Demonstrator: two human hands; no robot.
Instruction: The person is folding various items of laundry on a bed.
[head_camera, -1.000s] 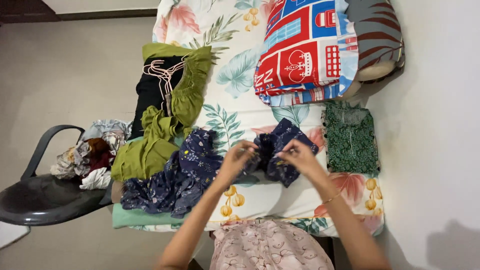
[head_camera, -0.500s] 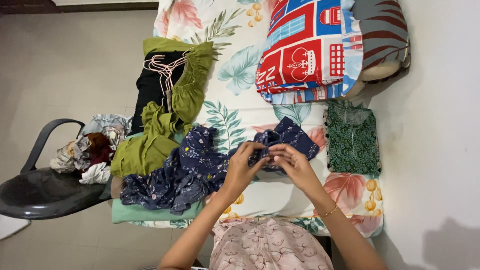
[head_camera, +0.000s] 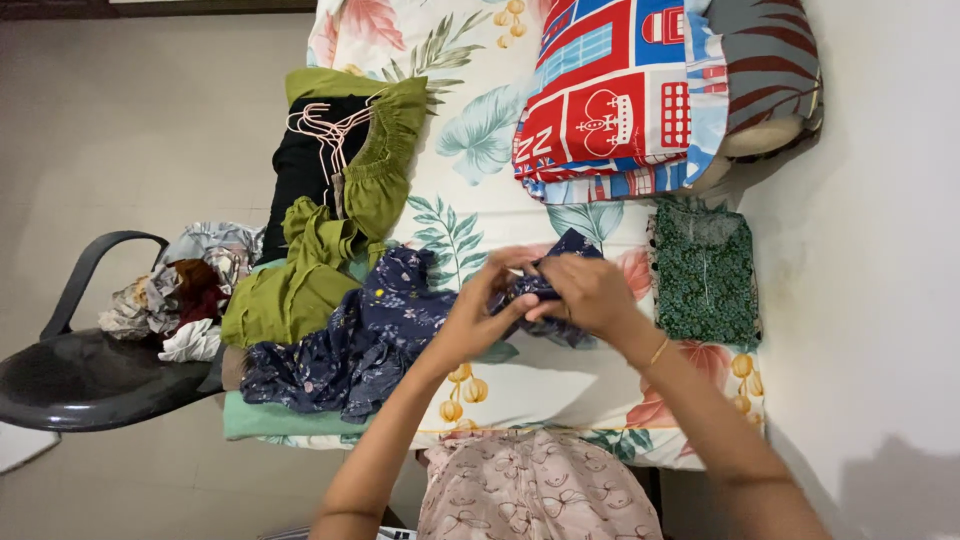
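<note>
Both hands pinch the navy garment (head_camera: 370, 335) at one bunched end, above the bed (head_camera: 560, 385). Left hand (head_camera: 480, 312): fingers curled, thumb side up, grip closed on the dark floral cloth from the left. Right hand (head_camera: 588, 292): fingers folded over the same bunch from the right, knuckles up, grip closed on cloth. The hands are nearly touching, with the cloth wad between them. Both forearms rise from the bottom edge and angle inward toward the middle of the bed; the right wrist carries a thin bangle (head_camera: 659, 351).

Rest of the navy garment trails left across the floral bedsheet, its far end lying on the edge of the clothes heap. A small flap sticks out past the right hand toward the pillow.

Around it: green garment (head_camera: 320, 270) crumpled just left of the navy one, black garment (head_camera: 310, 170) with pink hangers (head_camera: 325, 130) beyond it. Folded green print piece (head_camera: 703, 275) lies right of the hands, near the wall (head_camera: 870, 250). Red-blue pillow (head_camera: 610, 95) at the head of the bed, striped pillow (head_camera: 765, 70) beside it. Mint cloth (head_camera: 270, 420) under the heap at the bed's edge. Dark chair (head_camera: 80, 375) stands left of the bed with a crumpled clothes pile (head_camera: 175, 300) on it. Pink print skirt (head_camera: 535, 490) on the person's lap at bottom.
</note>
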